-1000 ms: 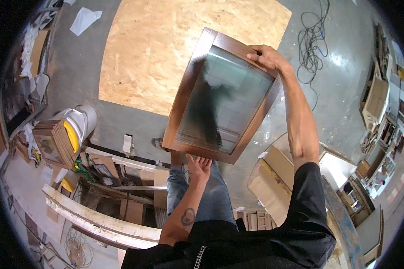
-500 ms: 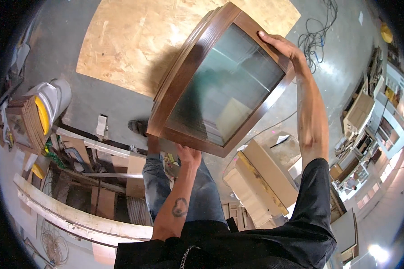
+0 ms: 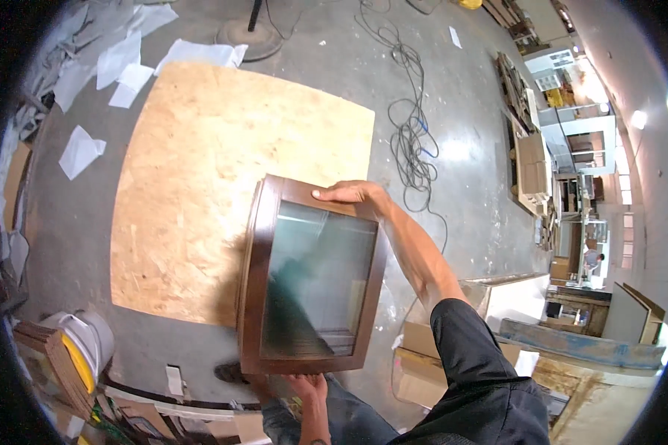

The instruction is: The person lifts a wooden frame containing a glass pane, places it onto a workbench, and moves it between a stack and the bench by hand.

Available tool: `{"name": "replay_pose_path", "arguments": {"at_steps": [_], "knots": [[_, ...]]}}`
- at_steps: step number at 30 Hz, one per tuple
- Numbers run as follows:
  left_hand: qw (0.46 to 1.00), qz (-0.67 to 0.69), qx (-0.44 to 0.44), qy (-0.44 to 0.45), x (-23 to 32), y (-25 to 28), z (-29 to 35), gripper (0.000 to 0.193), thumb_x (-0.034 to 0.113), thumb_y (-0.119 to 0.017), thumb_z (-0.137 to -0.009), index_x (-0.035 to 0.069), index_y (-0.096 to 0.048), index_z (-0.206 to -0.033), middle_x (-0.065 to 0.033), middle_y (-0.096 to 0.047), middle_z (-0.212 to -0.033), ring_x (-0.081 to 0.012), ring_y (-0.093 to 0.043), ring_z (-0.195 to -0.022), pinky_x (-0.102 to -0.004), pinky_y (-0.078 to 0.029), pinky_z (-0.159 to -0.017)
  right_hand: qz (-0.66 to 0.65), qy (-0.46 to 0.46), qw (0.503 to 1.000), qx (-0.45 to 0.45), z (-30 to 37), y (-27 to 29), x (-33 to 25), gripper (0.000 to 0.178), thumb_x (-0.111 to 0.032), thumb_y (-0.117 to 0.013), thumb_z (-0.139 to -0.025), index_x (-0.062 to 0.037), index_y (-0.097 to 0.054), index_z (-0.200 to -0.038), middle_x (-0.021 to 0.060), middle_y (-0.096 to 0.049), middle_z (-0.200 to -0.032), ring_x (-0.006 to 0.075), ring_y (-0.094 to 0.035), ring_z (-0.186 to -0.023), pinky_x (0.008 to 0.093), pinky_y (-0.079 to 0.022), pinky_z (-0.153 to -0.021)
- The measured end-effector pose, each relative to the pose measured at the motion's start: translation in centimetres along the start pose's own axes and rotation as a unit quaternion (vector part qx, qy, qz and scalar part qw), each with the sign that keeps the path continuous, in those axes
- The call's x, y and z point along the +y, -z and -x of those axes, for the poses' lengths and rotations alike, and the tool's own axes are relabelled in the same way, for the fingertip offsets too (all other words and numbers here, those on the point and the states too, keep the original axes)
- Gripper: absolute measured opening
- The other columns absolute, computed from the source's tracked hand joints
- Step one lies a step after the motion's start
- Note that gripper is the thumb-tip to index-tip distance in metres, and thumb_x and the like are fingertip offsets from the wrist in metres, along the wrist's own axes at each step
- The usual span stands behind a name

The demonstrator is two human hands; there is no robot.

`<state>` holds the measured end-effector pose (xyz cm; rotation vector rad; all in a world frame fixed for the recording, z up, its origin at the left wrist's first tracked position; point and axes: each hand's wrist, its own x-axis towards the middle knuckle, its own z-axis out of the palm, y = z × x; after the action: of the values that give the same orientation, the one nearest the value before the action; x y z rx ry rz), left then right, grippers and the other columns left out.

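Observation:
A stack of brown wooden-framed glass panels (image 3: 319,278) is held up between my two hands, its layered edges showing along the left side. My right hand (image 3: 349,191) grips the far edge, its thumb lying on the front of the top frame and its other fingers hidden. At the near edge, my left hand (image 3: 306,384) holds the stack from below, with its fingers partly covered by the frame. The top glass is greenish and reflective. Behind and to the left of the panels, a large wood-strand board (image 3: 185,185) lies on the floor.
Tangled dark cable (image 3: 412,152) lies on the grey floor to the right. White sheets (image 3: 82,152) are scattered at the far left. A white bucket (image 3: 93,337) and more framed panels (image 3: 44,356) stand at the near left; cardboard (image 3: 421,363) is at the near right.
My view has swung, showing more floor ahead and the whole board. The panel stack is now turned more upright in view and sits lower. Both hands keep their hold on it.

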<state>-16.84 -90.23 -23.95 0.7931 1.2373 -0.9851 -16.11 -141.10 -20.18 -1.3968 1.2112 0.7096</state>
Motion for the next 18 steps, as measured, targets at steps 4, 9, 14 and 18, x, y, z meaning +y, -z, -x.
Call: {"name": "replay_pose_path", "arguments": {"at_steps": [4,9,14,18], "knots": [[0.997,-0.043,-0.041,0.039,0.2,-1.0,1.3,0.052,0.047,-0.039,-0.095,0.012,-0.048,-0.132,-0.0065,-0.048,-0.136,-0.0243,-0.045,-0.124,-0.0392,-0.032,-0.108,-0.042,-0.014,0.999,0.000,0.9,0.8,-0.2,0.092,-0.074,-0.059,-0.072,-0.0056,-0.051,-0.132,0.0173,-0.041,-0.142,0.0291,-0.038,-0.131,0.0394,-0.033,-0.104],[0.989,-0.094,-0.075,0.088,2.1,0.7,0.7,0.069,0.060,-0.036,-0.092,0.011,-0.037,-0.141,-0.0062,-0.030,-0.150,-0.0234,-0.025,-0.138,-0.0416,-0.014,-0.115,0.096,0.051,0.974,0.200,1.7,-1.1,0.7,0.093,-0.072,-0.061,-0.070,-0.0027,-0.051,-0.131,0.0191,-0.046,-0.137,0.0324,-0.044,-0.126,0.0430,-0.034,-0.103],[0.967,-0.047,-0.249,0.023,10.9,2.4,5.4,0.079,0.062,-0.038,-0.091,0.005,-0.025,-0.145,-0.0095,-0.027,-0.151,-0.0260,-0.020,-0.141,-0.0439,-0.016,-0.115,0.303,0.194,0.768,0.530,4.9,-17.3,2.4,0.063,-0.035,-0.054,-0.090,-0.0008,-0.033,-0.139,0.0182,-0.026,-0.149,0.0275,-0.027,-0.138,0.0545,-0.021,-0.108],[0.959,-0.116,-0.202,-0.161,20.8,3.7,14.4,0.068,0.052,-0.043,-0.094,0.005,-0.031,-0.142,-0.0163,-0.039,-0.143,-0.0302,-0.040,-0.130,-0.0433,-0.038,-0.104,0.247,0.138,0.879,0.383,12.8,-35.4,4.1,0.062,-0.039,-0.044,-0.094,-0.0020,-0.030,-0.142,0.0223,-0.022,-0.150,0.0348,-0.021,-0.139,0.0615,-0.017,-0.107]]}}
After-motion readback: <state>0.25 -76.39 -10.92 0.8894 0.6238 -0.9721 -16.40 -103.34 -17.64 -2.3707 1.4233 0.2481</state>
